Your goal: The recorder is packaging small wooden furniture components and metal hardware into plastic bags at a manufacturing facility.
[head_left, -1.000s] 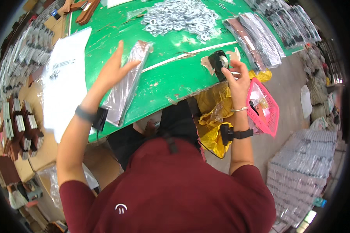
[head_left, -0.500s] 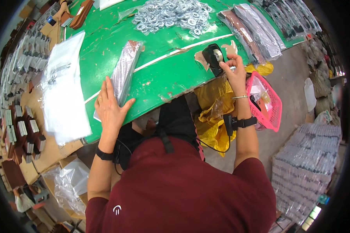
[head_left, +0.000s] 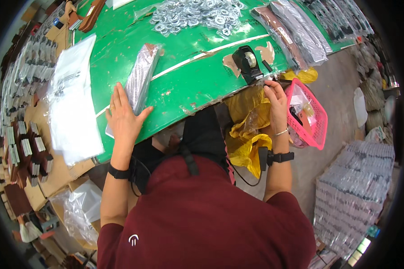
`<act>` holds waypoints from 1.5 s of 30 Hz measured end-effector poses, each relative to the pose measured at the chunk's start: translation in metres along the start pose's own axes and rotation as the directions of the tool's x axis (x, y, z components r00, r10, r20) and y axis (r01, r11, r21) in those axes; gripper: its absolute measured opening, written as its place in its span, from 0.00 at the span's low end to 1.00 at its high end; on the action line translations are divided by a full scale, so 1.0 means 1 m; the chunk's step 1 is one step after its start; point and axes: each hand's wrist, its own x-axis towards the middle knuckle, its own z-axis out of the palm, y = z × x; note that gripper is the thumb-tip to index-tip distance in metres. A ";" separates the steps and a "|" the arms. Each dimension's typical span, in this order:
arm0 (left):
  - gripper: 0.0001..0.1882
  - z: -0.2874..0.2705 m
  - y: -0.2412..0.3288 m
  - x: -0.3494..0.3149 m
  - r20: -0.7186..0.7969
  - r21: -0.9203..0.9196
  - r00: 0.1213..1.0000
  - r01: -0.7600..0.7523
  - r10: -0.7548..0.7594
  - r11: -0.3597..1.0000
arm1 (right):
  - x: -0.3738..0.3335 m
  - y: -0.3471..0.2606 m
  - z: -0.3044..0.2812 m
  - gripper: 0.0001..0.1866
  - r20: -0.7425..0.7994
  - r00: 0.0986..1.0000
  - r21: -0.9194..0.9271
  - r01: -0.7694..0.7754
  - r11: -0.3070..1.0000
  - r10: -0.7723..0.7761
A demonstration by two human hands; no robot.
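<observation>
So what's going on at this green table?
A person in a dark red top leans over the green table. The left hand lies flat, fingers spread, on the near end of a long clear-wrapped packet. The right hand is at the table's edge, fingertips by a black tape dispenser. A pile of metal rings lies farther back, and a pink basket sits beside the table.

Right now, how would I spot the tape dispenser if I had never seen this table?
Find the green table and follow its near edge to the person's right hand. Just beyond the fingertips sits the tape dispenser: small, black, with a roll of clear tape in it, unlike the long flat plastic packs and the silvery ring pile.
</observation>
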 end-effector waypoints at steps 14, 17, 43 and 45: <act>0.63 0.006 0.013 -0.002 0.001 -0.044 0.995 0.104 -0.104 0.994 | -0.009 0.046 0.005 0.05 0.063 0.998 -0.214 -0.008 0.977 0.022; 0.64 0.009 0.010 0.001 -0.049 -0.017 0.994 0.094 -0.095 0.995 | -0.024 0.004 0.069 0.04 0.270 0.962 -0.169 0.002 0.986 0.044; 0.51 0.016 0.026 -0.011 -0.059 0.079 0.997 0.051 -0.046 0.996 | -0.034 -0.025 0.283 0.07 0.716 0.667 0.174 -0.459 0.872 0.208; 0.48 0.023 0.024 -0.003 -0.072 0.096 0.996 0.049 -0.042 0.994 | -0.029 -0.029 0.288 0.06 0.707 0.683 0.198 -0.439 0.877 0.182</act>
